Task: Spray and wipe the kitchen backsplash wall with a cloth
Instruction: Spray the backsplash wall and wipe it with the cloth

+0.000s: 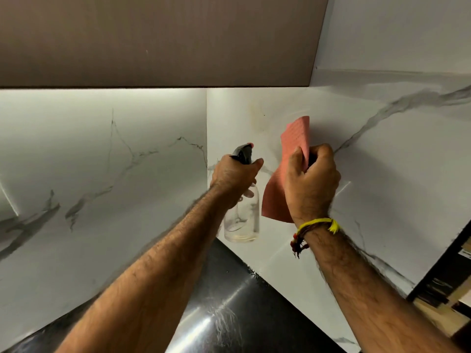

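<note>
A: In the corner, under the cabinet [158, 39], what was the next move seen to turn on?

B: On the wall [382, 161] just ahead of the cloth [295, 138]. The cloth was held upright, its long axis running up and down, pinched at one edge by the right hand [312, 179], fingers curled round it. Whether it touched the wall could not be told.

A: And the bottle [242, 217]?

B: It was gripped at the neck by the left hand [233, 178], fingers wrapped round, nozzle pointed into the corner, beside the cloth and to its left. Both hands were raised above the table [229, 289], the right one judged nearer to the right-hand wall.

A: What was in the bottle?

B: It was clear, and only a little liquid could be made out at the bottom. A faint yellowish stain [257, 118] was seen on the wall above the nozzle; a spray there was judged likely to be wanted.
</note>
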